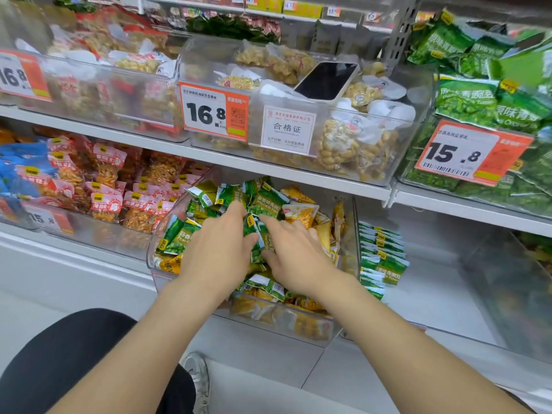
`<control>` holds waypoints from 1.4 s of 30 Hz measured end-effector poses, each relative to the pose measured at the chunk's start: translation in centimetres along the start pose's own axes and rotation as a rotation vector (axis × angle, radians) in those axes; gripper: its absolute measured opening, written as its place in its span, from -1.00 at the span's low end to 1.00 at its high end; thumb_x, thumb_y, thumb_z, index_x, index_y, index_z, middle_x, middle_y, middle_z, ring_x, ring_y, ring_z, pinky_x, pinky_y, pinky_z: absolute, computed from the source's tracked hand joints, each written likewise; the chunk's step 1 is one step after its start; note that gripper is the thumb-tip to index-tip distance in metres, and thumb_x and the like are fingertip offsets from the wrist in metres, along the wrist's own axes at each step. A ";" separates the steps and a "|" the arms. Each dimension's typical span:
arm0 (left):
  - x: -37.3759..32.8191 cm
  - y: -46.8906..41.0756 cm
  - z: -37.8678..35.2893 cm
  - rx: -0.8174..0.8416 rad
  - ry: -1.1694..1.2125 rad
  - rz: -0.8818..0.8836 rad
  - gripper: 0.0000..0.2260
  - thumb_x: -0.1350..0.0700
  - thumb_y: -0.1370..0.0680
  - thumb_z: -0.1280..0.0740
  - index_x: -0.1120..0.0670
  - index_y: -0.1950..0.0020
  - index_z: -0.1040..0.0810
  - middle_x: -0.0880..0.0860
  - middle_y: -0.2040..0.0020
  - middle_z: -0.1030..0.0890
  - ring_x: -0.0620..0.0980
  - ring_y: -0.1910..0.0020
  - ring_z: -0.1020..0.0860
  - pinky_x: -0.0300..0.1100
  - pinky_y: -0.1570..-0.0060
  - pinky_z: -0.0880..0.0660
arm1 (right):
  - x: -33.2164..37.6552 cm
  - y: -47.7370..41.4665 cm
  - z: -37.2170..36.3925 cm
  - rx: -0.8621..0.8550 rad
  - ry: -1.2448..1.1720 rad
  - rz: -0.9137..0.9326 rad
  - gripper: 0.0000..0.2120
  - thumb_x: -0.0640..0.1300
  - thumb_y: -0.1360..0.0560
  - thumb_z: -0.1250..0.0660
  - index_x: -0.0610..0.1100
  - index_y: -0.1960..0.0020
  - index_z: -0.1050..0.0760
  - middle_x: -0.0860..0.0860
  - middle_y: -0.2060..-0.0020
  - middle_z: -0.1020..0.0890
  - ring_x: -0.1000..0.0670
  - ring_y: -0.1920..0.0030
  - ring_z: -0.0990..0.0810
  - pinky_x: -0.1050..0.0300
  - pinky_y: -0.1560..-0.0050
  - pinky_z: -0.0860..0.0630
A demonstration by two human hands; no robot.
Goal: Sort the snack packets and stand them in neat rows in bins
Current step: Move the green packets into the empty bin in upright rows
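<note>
Lower shelf, far left: a bin of red-and-orange packets, loosely heaped. Centre: the clear bin juts forward past the shelf edge and holds a mixed jumble of small green pea packets and yellow packets, glossy, crimped at the ends, lying at all angles. Your left hand lies palm-down on the pile, fingers straight and slightly spread, gripping nothing. One green packet sits on edge between your two hands, touched from both sides. Your right hand is likewise flat on the heap, fingers relaxed and spread, just beside the yellow packets. Right of the bin wall: a row of green packets stands upright, packed face to back, in the next compartment.
</note>
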State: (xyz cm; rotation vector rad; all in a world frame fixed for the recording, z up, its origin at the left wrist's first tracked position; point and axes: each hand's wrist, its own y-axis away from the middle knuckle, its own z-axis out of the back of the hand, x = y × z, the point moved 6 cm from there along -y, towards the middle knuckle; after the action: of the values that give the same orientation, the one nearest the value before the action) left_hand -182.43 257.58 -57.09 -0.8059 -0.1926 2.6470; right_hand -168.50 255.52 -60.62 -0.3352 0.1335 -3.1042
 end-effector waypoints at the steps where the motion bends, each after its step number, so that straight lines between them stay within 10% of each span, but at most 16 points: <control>1: 0.0 0.0 0.0 0.003 0.027 0.009 -0.62 -0.07 -0.67 -0.35 0.02 -0.43 -0.39 0.05 0.09 -0.60 0.21 -0.02 -0.61 -0.02 0.19 -0.40 | -0.2 -0.2 0.2 -0.003 0.000 -0.019 -0.38 0.00 -0.65 -0.33 -0.03 -0.63 -0.17 -0.04 -0.29 -0.57 -0.21 -0.32 -0.39 -0.21 -0.26 -0.30; 6: -0.1 -0.1 0.5 0.029 0.095 0.096 -0.53 -0.09 -0.61 -0.40 0.09 -0.41 -0.37 0.00 0.19 -0.53 0.03 0.20 -0.56 -0.06 0.37 -0.36 | -1.1 0.2 1.6 -0.119 0.069 -0.171 -0.69 0.19 -0.61 -0.36 -0.06 -0.03 -0.50 -0.04 -0.06 -0.56 -0.20 -0.20 -0.40 -0.17 -0.15 -0.33; 10: 0.0 -0.3 0.7 -0.020 0.172 0.128 -0.62 0.06 -0.59 -0.40 0.12 -0.35 -0.40 0.07 0.16 -0.58 0.04 0.22 -0.59 -0.02 0.30 -0.49 | -1.3 1.9 4.6 -0.405 -0.236 -0.140 -0.78 0.12 -0.68 -0.25 -0.02 -0.10 -0.35 0.05 0.08 -0.55 -0.09 -0.02 -0.50 -0.06 0.01 -0.36; 13: -0.2 -0.4 0.7 -0.012 0.207 0.139 -0.48 0.04 -0.62 -0.44 0.11 -0.53 -0.40 0.11 -0.24 -0.62 0.14 -0.24 -0.58 -0.03 -0.06 -0.50 | -1.0 3.4 7.0 -0.425 -0.500 -0.004 -0.85 0.05 -0.68 -0.33 0.05 -0.04 -0.38 0.09 0.32 -0.55 0.13 0.32 -0.57 0.11 0.26 -0.38; 16: -0.7 -0.2 0.5 0.036 0.401 0.180 -0.36 0.02 -0.58 -0.51 0.05 -0.61 -0.34 0.06 -0.54 -0.45 0.15 -0.47 -0.47 0.07 -0.42 -0.44 | -1.3 4.7 8.2 -0.378 -0.685 0.001 -0.83 0.03 -0.58 -0.49 0.13 -0.05 -0.49 0.11 0.11 -0.65 0.13 0.29 -0.72 0.08 0.16 -0.60; 20: -1.2 0.1 -0.4 0.128 0.756 0.246 -0.57 0.05 -0.51 -0.59 -0.19 -0.25 -0.46 -0.11 -0.28 -0.55 0.08 -0.14 -0.70 0.03 -0.10 -0.65 | -3.7 5.7 9.2 -0.491 -0.937 -0.134 -0.57 -0.02 -0.38 -0.68 0.04 -0.13 -0.54 0.04 0.15 -0.75 -0.03 0.24 -0.76 0.05 0.24 -0.65; 25: -2.7 0.3 -1.5 0.235 0.936 0.284 -0.49 0.17 -0.58 -0.49 -0.13 -0.42 -0.35 -0.06 -0.28 -0.49 -0.01 0.18 -0.74 -0.02 -0.16 -0.64 | -5.7 6.0 8.4 -0.408 -1.150 -0.097 -0.74 -0.09 -0.45 -0.57 -0.14 -0.09 -0.66 -0.05 0.02 -0.78 -0.01 0.04 -0.75 0.12 0.00 -0.62; 31: -4.8 0.8 -2.2 0.393 1.043 0.146 -0.52 0.23 -0.37 -0.32 -0.03 -0.28 -0.55 -0.04 0.05 -0.72 0.05 -0.06 -0.70 0.08 -0.22 -0.61 | -6.3 6.8 8.6 -0.349 -1.001 -0.045 -0.88 -0.22 -0.54 -0.53 -0.08 -0.05 -0.70 0.00 0.06 -0.79 -0.10 0.05 -0.76 -0.10 -0.08 -0.69; 42: -7.9 1.3 -2.6 0.292 0.866 -0.183 -0.64 0.15 -0.54 -0.55 -0.16 -0.26 -0.61 -0.16 -0.20 -0.68 -0.29 -0.28 -0.55 -0.07 -0.23 -0.59 | -7.7 8.2 8.9 -0.509 -0.637 0.007 -0.77 0.04 -0.54 -0.51 0.16 -0.12 -0.52 0.11 -0.12 -0.52 0.01 0.00 -0.63 -0.09 0.04 -0.63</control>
State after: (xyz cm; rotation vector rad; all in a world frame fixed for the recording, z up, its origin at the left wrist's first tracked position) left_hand -175.34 253.44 -55.51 -1.6205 0.3227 1.8775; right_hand -159.00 246.83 -54.28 -1.2840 0.8903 -2.7315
